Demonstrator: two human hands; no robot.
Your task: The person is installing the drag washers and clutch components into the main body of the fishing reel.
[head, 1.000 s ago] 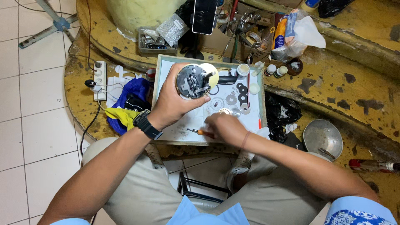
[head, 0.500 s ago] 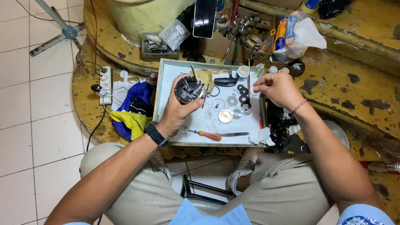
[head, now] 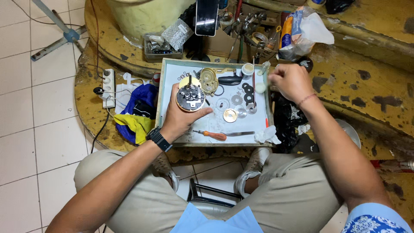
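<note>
My left hand grips a round metal fishing-reel body with its open mechanism facing up, held over the left part of a shallow tray. My right hand is closed in a fist at the tray's right edge, next to a small white pot; I cannot see whether anything is pinched in it. On the tray lie a gold side plate, a black handle, black washers, gears and an orange-handled screwdriver.
A phone stands on a holder behind the tray, beside a tub of small parts and tools. A power strip and blue-yellow cloth lie left. A black bag and metal bowl sit right.
My right hand left the screwdriver near the tray's front and moved up and right to the tray's right edge. My left hand keeps the reel body, lowered slightly.
</note>
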